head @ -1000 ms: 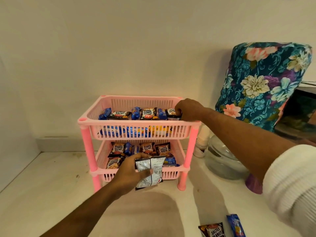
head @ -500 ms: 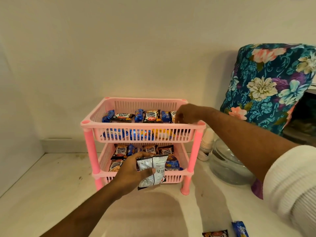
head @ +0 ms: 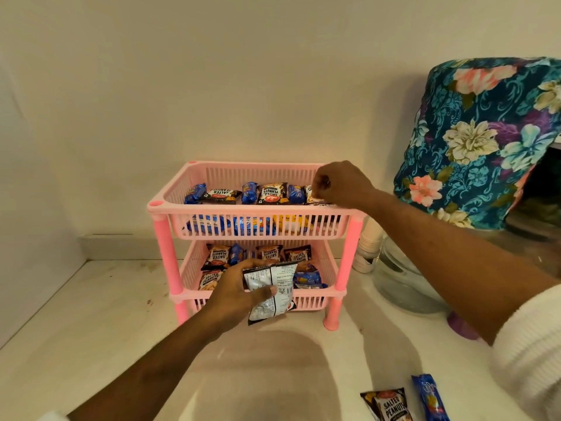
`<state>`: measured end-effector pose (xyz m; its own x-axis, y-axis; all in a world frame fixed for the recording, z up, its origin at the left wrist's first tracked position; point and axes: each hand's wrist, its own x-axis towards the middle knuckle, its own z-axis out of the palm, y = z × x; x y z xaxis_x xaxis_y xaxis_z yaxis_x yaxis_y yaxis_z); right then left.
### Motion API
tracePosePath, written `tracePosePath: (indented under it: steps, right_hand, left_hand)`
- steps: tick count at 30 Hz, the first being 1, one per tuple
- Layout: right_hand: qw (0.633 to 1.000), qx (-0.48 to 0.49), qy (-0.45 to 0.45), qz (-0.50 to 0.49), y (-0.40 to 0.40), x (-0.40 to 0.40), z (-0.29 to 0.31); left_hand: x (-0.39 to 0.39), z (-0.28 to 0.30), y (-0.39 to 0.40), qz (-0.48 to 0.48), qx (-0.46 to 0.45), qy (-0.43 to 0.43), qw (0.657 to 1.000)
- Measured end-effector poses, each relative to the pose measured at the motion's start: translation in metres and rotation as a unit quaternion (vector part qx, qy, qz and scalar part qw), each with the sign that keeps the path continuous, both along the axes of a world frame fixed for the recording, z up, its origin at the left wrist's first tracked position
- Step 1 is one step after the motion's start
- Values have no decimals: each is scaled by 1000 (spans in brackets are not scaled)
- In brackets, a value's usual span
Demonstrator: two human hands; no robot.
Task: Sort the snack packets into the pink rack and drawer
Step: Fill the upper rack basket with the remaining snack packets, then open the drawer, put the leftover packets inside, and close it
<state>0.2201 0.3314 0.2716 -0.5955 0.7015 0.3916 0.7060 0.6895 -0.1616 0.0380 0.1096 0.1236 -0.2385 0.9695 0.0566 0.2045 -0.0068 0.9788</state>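
two-tier pink rack (head: 170,229), snack packets (head: 271,193) inside

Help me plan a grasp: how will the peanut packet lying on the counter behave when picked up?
The peanut packet looks like thin glossy film, so probably light, floppy and a bit slippery. It lies flat on the counter, so it shouldn't roll; pushed, it would likely slide.

Packets (head: 271,193) fill both rack (head: 158,206) tiers (two more (head: 403,404) lie front-right on the counter (head: 91,329)).

Place: my home, by the look of it.
Signs: floral cloth cover (head: 485,138), pale countertop (head: 91,329), my 2-tier pink rack (head: 258,214).
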Motion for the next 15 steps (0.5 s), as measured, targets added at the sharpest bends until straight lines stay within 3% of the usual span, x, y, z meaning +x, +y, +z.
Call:
tracePosePath:
  steps: [4,8,15]
  right_hand:
    - [979,109,173,27,-48,17,-27]
    - [964,145,220,45,-92,47,-76]
    - [976,15,218,-18,-132,104,-185]
  left_hand:
    - [1,-22,-10,-19,-9,-9,1000]
    - [15,-56,-22,-31,-13,26,999]
    - [58,-116,-41,-75,23,120,990]
